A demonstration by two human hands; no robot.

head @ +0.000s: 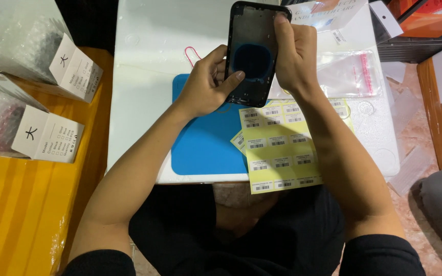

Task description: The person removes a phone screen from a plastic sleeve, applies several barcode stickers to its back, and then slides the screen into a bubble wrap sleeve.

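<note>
while left hand [208,84] grips black phone housing [254,53], right hand [295,53] presses top edge

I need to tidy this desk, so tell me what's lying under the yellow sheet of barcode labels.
The yellow label sheet overlaps the blue mat at its left and the white tabletop; its bottom edge hangs past the table. The right forearm covers its right part; anything beneath the sheet is hidden.

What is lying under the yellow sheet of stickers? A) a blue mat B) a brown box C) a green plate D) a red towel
A: the yellow sticker sheet lies partly over a blue mat on the white table, below both hands holding the black phone frame.
</note>
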